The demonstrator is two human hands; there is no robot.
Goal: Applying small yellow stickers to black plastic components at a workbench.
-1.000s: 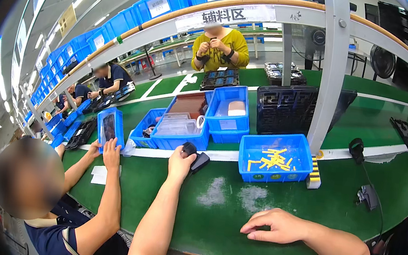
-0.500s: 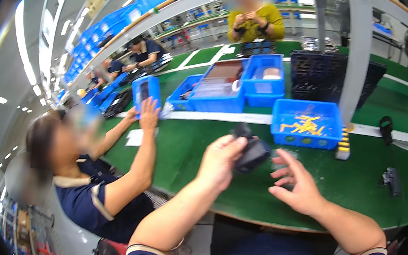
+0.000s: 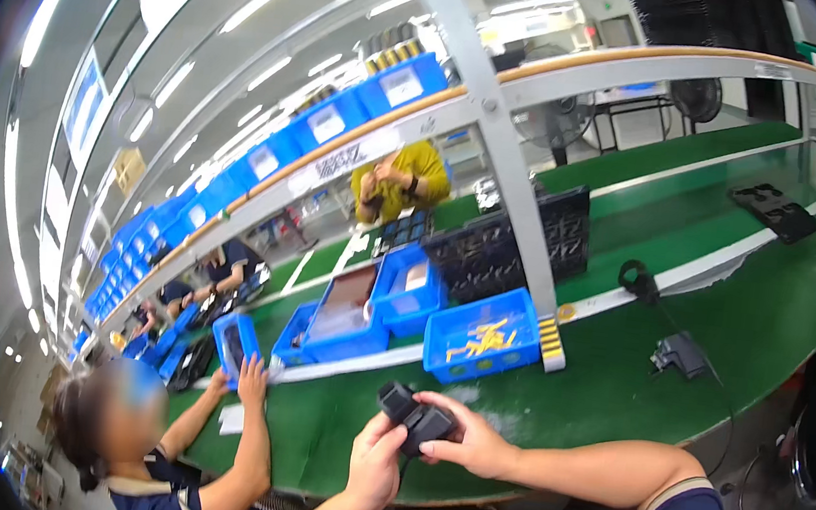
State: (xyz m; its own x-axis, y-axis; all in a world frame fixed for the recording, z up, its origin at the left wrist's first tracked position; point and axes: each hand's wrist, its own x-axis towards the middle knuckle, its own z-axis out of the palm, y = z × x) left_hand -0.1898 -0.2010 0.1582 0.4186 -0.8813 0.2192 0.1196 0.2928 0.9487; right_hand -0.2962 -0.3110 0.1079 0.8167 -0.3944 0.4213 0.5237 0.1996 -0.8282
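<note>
Over the near side of the green bench, left hand and right hand both grip a black device.

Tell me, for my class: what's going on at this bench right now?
The person's left hand and right hand together hold a boxy black plastic device over the near edge of a green tabletop. Beyond it stands a shallow blue plastic tray with thin yellow strips inside. To the left, a co-worker's hands are at a tilted blue plastic bin. Across the bench, someone in a mustard-yellow top has both hands raised.
</note>
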